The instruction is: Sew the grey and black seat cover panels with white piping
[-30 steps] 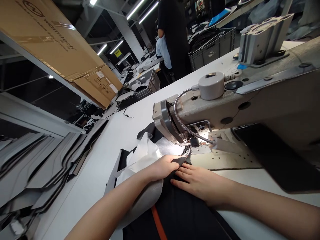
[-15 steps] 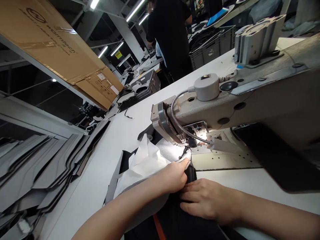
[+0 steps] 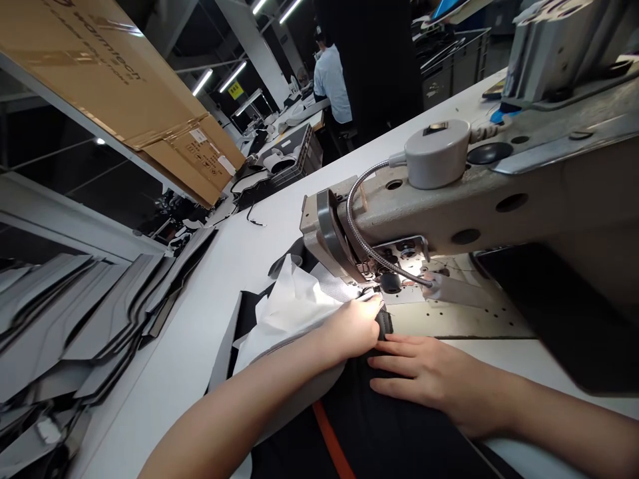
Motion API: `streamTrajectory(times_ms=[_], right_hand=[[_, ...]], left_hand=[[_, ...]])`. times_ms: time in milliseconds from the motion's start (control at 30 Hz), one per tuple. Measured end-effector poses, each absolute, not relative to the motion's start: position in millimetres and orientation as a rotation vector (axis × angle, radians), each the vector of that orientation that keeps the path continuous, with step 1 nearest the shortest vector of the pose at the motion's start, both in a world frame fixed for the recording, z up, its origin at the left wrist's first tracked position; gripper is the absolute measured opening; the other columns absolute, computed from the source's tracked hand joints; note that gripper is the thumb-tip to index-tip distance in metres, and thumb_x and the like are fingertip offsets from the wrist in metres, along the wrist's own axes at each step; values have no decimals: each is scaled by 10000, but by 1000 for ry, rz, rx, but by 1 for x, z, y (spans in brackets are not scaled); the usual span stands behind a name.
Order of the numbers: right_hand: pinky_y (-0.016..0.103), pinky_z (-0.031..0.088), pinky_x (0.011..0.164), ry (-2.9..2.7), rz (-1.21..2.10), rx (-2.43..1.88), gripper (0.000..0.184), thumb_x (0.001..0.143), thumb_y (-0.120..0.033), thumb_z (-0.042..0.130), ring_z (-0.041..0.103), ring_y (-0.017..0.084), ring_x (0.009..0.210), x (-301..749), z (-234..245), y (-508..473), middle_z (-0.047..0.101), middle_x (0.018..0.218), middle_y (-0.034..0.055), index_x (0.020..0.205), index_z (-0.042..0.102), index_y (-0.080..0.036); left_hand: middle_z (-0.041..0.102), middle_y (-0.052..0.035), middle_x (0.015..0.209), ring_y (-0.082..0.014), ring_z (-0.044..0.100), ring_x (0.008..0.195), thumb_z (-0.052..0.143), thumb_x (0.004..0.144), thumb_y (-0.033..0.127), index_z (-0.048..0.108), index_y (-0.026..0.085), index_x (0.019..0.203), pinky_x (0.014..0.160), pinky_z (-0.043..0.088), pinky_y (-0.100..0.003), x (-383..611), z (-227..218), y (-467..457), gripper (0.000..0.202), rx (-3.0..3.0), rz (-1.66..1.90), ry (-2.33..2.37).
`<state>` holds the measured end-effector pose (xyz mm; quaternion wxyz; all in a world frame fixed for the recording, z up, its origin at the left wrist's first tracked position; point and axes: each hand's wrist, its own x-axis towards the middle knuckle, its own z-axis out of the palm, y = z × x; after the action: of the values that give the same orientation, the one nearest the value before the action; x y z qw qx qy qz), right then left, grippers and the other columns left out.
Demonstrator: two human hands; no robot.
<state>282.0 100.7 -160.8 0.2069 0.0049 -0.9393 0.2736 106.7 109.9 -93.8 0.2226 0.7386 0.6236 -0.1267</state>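
A sewing machine with a lit needle area stands in front of me. My left hand is closed on the edge of a white fabric, with its fingertips close to the presser foot, where the needle itself is hard to make out. Under and beside the white layer lies black fabric with an orange strip running across it. My right hand rests flat on the black fabric, fingers stretched out, just right of and below my left hand.
A dark phone-like slab lies under the machine arm. Stacked grey panels stand at the left. A cardboard box sits on a shelf at upper left. Beyond the white table are a grey crate, a dark-clothed person and a person in light blue.
My right hand has spread its fingers and moved slightly right and up on the black fabric. My left hand has shifted a little toward the needle. A person in light blue has come into view behind.
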Motion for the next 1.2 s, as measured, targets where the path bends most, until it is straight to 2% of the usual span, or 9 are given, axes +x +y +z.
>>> streamTrajectory(times_ms=[100,233,333,433,600,867,1000,1133,1200], right_hand=[[501,301,1066,-2592,770,-18,596,725,-271,608,433,315,1247,280,-165,100,546,1284,141,1307,505,-197],[495,367,1012,-2572,628,-93,457,816,-230,523,464,309,1220,277,-171,96,568,1247,160,1271,535,-187],[440,424,962,-2549,505,-102,400,819,-145,490,526,281,1153,275,-171,94,608,1182,160,1209,578,-172],[383,470,900,-2539,407,-96,377,821,-87,448,577,249,1077,276,-167,93,641,1116,154,1154,606,-164],[378,474,905,-2525,332,-91,413,799,-60,424,575,262,1093,280,-166,94,630,1142,176,1164,604,-132],[392,484,907,-2591,358,-131,515,732,-8,433,513,279,1177,283,-176,106,596,1220,148,1204,582,-152],[379,489,899,-2574,429,-136,525,744,0,438,495,260,1197,284,-173,106,583,1238,139,1231,556,-159],[398,460,949,-2622,505,-110,543,723,-99,516,458,285,1227,288,-168,105,555,1273,150,1265,525,-126],[413,460,948,-2652,468,-110,554,719,-112,524,460,300,1225,289,-170,105,547,1279,166,1273,519,-116]], left_hand=[[633,-142,1093,-270,634,897,405,761,97,418,141,1356,748,518,-340,105,-100,110,597,2118,-423,1712],[632,-147,1087,-280,630,926,426,799,127,271,123,1434,783,523,-359,104,-102,98,654,2175,-522,1754],[611,-152,1121,-281,620,958,411,825,130,296,122,1419,815,519,-369,105,-99,93,605,2216,-534,1763],[626,-144,1061,-278,635,879,399,795,83,356,143,1392,747,530,-367,107,-95,97,601,2226,-602,1757],[652,-100,944,-254,640,809,397,772,34,485,182,1286,693,524,-333,112,-87,111,543,2257,-646,1712],[602,-177,1010,-308,616,918,343,867,65,516,66,1191,722,522,-400,119,-96,117,367,2394,-737,1757],[578,-172,1087,-291,575,987,447,814,128,465,61,1248,740,524,-364,118,-93,98,440,2441,-747,1741],[438,-204,1333,-346,456,1155,538,737,250,385,47,1334,916,455,-449,105,-85,71,649,2463,-648,1612],[460,-177,1322,-325,473,1134,490,751,217,406,87,1337,935,432,-449,93,-81,71,606,2384,-533,1636]])
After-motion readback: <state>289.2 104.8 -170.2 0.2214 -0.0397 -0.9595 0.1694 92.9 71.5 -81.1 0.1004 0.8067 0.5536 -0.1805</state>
